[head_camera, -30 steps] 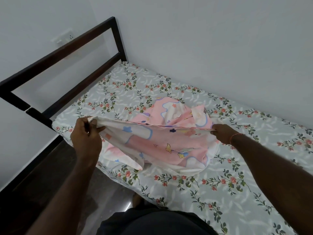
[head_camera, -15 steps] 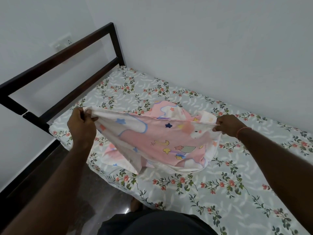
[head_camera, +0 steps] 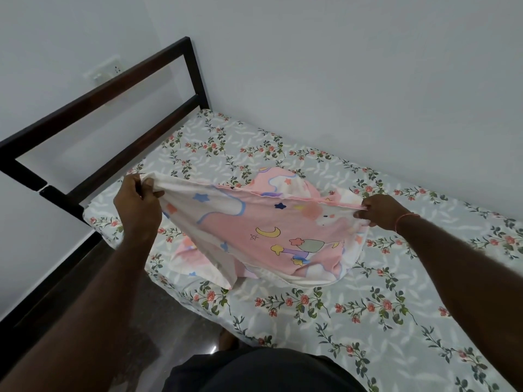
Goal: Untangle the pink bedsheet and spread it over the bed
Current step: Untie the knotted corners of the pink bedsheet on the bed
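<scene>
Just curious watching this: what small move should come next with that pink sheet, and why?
Probably lift and shake it. The left hand and right hand pinch one edge taut, but the rest of the pink sheet hangs bunched on the bed.

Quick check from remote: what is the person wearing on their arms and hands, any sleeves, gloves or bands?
Both forearms are bare, with no sleeves or gloves in view. The left hand carries nothing visible. The right hand has a thin pink-red thread band around the wrist.

Soft, matt pink bedsheet of thin printed cloth, creased. Bed covered in smooth, matt floral fabric. Dark bed frame with a faint sheen. Glossy dark floor.
</scene>
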`<act>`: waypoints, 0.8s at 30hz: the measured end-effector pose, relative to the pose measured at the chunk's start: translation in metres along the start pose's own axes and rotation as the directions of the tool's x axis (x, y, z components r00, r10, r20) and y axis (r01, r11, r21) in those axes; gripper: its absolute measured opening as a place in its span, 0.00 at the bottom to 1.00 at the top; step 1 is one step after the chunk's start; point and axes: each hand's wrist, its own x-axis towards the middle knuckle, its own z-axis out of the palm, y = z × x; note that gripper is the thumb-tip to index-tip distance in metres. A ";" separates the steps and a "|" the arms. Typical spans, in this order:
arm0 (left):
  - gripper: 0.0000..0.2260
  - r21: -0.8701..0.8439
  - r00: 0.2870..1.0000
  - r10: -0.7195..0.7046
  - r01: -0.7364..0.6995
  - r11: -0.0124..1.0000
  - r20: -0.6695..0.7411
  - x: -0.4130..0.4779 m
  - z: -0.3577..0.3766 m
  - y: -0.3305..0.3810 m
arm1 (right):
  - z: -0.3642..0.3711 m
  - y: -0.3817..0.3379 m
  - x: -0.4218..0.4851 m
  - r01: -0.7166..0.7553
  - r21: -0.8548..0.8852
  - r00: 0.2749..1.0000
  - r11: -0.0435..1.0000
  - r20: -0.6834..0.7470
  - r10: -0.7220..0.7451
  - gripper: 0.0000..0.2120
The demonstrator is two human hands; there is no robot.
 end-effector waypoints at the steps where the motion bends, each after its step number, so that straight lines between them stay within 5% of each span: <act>1: 0.03 0.010 1.000 -0.002 0.002 1.000 -0.007 0.000 0.000 0.000 | -0.002 0.001 -0.001 -0.007 0.009 1.000 1.000 0.003 0.007 0.12; 6: 0.04 0.065 1.000 0.015 -0.014 0.998 -0.008 0.002 -0.002 0.001 | -0.006 0.004 0.001 0.017 0.038 1.000 0.999 -0.014 -0.016 0.07; 12: 0.06 0.170 0.992 0.119 -0.126 0.977 0.052 0.017 -0.006 0.010 | -0.024 -0.004 -0.004 0.062 -0.105 0.997 0.993 -0.033 -0.065 0.13; 19: 0.08 0.207 0.960 0.281 -0.272 0.940 -0.012 0.161 -0.011 0.098 | -0.195 -0.084 -0.011 0.212 -0.130 0.877 0.969 -0.411 -0.247 0.09; 24: 0.04 0.231 0.891 0.451 -0.451 0.862 0.054 0.242 -0.008 0.177 | -0.245 -0.118 -0.017 0.076 -0.340 0.922 0.937 -0.334 -0.196 0.05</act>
